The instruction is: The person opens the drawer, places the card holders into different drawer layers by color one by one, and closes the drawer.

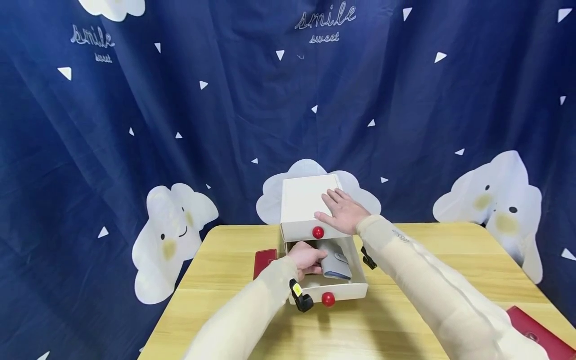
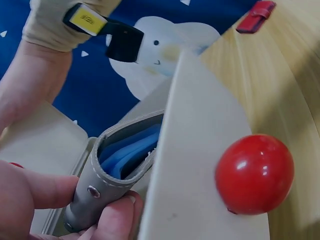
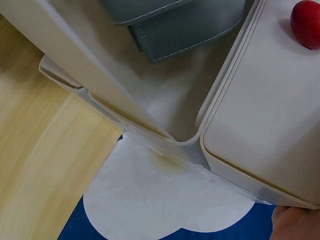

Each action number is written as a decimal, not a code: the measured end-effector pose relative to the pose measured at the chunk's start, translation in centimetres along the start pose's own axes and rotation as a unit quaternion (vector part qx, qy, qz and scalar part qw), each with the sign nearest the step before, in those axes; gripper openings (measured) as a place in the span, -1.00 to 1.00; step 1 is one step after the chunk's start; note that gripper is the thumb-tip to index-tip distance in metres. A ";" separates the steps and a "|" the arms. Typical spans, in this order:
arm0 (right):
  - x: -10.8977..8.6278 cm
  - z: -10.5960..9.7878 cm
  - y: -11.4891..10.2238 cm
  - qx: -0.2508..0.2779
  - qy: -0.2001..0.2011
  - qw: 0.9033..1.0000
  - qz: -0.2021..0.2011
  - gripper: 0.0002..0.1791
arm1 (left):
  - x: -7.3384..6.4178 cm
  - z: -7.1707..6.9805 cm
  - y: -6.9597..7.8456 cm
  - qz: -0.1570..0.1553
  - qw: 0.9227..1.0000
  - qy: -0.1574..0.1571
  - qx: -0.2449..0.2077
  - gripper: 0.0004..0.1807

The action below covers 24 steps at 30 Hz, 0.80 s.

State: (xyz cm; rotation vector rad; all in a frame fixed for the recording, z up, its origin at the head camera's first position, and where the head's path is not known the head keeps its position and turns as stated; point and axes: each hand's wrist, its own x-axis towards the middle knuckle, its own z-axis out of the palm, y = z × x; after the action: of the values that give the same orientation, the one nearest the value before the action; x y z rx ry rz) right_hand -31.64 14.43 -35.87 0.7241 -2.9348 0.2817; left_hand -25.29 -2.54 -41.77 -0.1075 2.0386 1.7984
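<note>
A grey snap wallet (image 1: 336, 262) is inside the pulled-out lower drawer (image 1: 348, 292) of a small white drawer box (image 1: 300, 197). My left hand (image 1: 307, 257) reaches into that drawer and pinches the wallet's edge. Seen from the left wrist, thumb and fingers press on either side of the wallet's spine (image 2: 90, 200), and blue sleeves (image 2: 130, 152) show within it. My right hand (image 1: 344, 210) rests on top of the box, its fingers extended. In the right wrist view, the wallet (image 3: 187, 37) has stitched edges, and only a bit of the right hand (image 3: 296, 223) shows.
Each drawer front bears a red round knob (image 1: 328, 299). A red wallet (image 1: 264, 262) lies on the wooden table (image 1: 225, 290) left of the box. Another red wallet (image 1: 540, 332) is at the table's right front. A dark blue curtain (image 1: 243, 100) hangs behind.
</note>
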 end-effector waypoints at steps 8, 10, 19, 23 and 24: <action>0.0 0.2 0.0 0.004 -0.001 1.000 -0.001 -0.10 | -0.3 1.0 0.2 0.009 0.999 0.009 0.038 -0.70; 0.1 0.4 0.1 0.004 0.003 1.000 -0.002 -0.09 | -0.2 1.2 0.3 0.009 0.999 0.014 0.040 -0.66; 0.1 0.5 0.1 0.005 0.005 1.000 0.000 -0.10 | 0.4 1.9 -0.1 0.019 0.995 0.034 0.086 -0.79; 0.1 0.4 0.1 0.002 0.004 1.000 0.001 -0.10 | 0.4 2.0 0.0 0.019 0.989 0.041 0.140 -0.81; 0.1 0.3 0.1 0.002 0.004 1.000 0.001 -0.10 | 0.4 2.1 0.0 0.023 0.986 0.043 0.161 -0.80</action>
State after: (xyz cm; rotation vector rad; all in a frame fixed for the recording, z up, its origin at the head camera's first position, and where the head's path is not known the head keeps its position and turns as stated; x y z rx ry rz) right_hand -31.76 14.39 -36.21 0.7190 -2.9282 0.2906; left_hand -25.17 -0.46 -42.06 -0.0431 2.3823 1.4872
